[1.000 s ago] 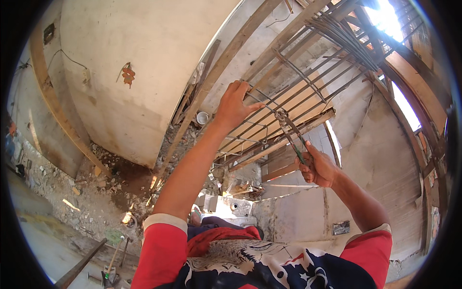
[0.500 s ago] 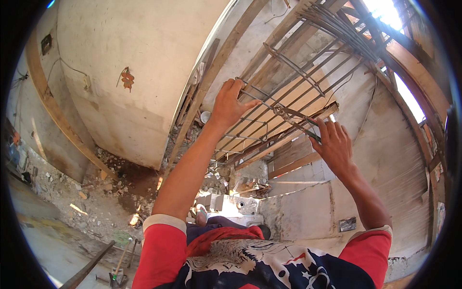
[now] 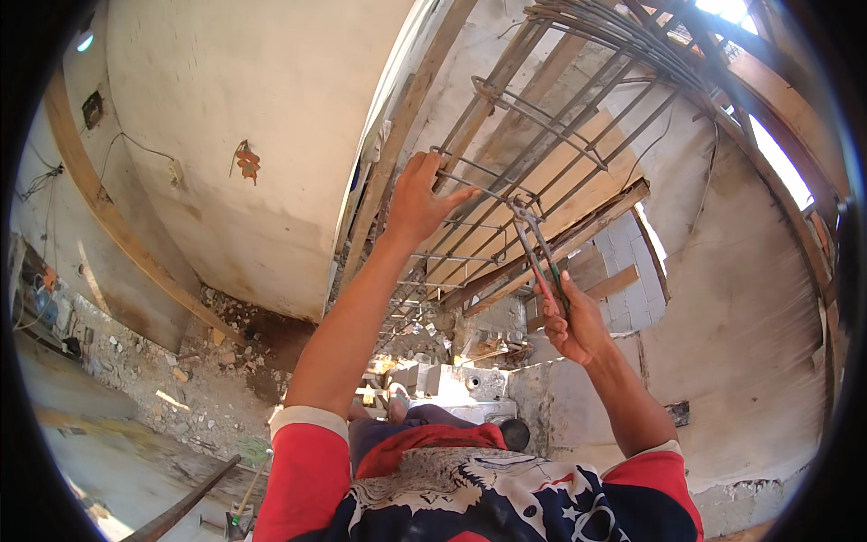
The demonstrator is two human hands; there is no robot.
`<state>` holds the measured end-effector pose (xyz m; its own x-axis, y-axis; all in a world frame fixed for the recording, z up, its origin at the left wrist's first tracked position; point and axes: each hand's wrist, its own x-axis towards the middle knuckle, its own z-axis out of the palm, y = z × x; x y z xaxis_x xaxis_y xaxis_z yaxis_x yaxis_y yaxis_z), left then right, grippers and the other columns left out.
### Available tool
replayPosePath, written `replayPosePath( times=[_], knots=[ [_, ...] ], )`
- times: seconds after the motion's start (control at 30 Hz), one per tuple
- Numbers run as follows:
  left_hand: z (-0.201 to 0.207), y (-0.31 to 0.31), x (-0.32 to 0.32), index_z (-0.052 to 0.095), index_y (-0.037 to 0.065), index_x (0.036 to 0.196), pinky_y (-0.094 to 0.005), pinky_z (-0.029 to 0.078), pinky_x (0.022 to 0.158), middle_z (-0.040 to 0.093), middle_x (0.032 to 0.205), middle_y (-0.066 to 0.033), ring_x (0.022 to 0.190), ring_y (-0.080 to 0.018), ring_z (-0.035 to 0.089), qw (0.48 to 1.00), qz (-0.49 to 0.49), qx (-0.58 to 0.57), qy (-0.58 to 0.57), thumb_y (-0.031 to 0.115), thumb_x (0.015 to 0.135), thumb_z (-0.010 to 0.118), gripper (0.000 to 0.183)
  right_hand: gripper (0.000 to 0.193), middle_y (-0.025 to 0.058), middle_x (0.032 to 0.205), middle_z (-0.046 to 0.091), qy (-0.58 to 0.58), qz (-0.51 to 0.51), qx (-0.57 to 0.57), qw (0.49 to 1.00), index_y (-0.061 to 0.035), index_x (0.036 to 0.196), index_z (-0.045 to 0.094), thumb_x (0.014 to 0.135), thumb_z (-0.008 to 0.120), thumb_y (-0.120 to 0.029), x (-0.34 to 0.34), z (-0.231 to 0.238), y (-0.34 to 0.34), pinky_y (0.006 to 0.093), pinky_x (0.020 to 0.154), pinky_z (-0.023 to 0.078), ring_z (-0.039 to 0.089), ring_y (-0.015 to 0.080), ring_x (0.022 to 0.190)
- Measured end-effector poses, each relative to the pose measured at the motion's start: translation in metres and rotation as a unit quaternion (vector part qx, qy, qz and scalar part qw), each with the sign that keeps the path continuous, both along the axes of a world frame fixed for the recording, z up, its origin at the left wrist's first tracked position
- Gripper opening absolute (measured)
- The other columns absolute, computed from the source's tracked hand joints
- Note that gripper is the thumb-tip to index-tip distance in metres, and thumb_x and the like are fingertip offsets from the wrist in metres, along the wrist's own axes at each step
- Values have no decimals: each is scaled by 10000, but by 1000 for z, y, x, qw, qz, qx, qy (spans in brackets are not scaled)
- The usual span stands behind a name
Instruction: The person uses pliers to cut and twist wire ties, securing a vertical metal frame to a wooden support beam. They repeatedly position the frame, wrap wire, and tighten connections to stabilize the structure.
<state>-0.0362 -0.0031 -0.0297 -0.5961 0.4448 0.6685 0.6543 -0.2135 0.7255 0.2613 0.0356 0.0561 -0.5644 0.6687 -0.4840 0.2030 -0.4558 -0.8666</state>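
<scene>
My left hand (image 3: 417, 203) grips the corner of a bent steel stirrup (image 3: 479, 188) on a rebar cage, its thumb stretched out along the bar. The cage's long rods (image 3: 560, 126) slope up to the right. In my right hand (image 3: 578, 325) is a pair of pincers (image 3: 524, 219) with one reddish and one dark green handle. Their jaws are at a crossing of stirrup and rod, to the right of my left thumb. Whether the jaws hold a tie wire there is too small to tell.
Wooden beams (image 3: 397, 135) and a light board (image 3: 578, 172) lie behind the cage. A pale wall panel (image 3: 235, 81) stands at the left. Rubble (image 3: 144, 361) covers the floor below. Grey blocks (image 3: 442, 379) sit near my foot (image 3: 397, 402). Several loose rods (image 3: 614, 36) are bundled above.
My right hand has swung down and inward, turning the pincers from slanting right to pointing nearly upward. Their handles are closer together. My left hand keeps its hold on the stirrup.
</scene>
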Motion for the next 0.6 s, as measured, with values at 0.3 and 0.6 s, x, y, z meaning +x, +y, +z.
replayPosePath(
  times=[0.3, 0.6],
  knots=[
    [-16, -2, 69, 589, 7, 1141, -382, 497, 785, 603, 1073, -134, 921, -250, 595, 968, 54, 108, -221, 460, 901, 781, 547, 248, -20, 724, 535, -74, 100, 139, 982, -99, 977, 536, 1034, 638, -318, 1, 37, 4, 227, 456, 411, 504, 62, 526],
    [28, 24, 132, 585, 69, 1133, -346, 562, 899, 663, 971, -73, 932, -198, 673, 550, -484, 148, -664, 511, 984, 661, 473, 312, -57, 710, 487, 382, 120, -348, 848, -90, 1114, 587, 1009, 556, -382, -13, -46, -13, 243, 454, 406, 450, 55, 472]
  ],
)
